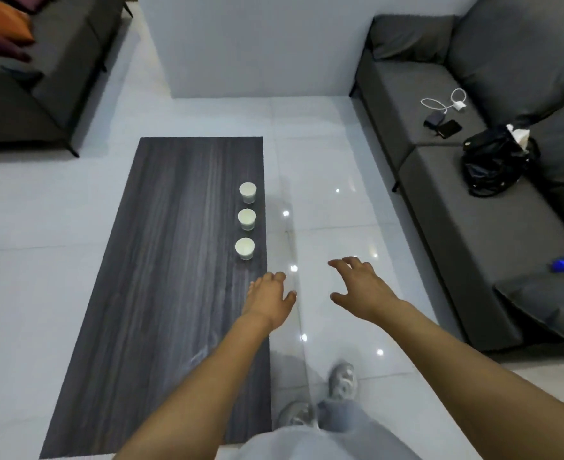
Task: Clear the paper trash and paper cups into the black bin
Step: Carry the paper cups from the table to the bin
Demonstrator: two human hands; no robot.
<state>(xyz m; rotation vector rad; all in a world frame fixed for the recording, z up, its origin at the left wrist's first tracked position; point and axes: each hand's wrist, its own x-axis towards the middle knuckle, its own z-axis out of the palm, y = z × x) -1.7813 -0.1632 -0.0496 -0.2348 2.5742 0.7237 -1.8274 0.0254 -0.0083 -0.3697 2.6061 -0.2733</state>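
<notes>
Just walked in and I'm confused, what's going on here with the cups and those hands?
A person stands beside a dark wooden table with both hands out and holding nothing. The left hand hovers over the table's right edge, just short of the nearest of three paper cups lined up there. The right hand is over the floor. No cup is picked up yet.

Matt wood-grain table (pixel 161 260), glossy tiled floor (pixel 333 207).

Three white paper cups (pixel 247 219) stand upright in a row along the table's right edge.
</notes>
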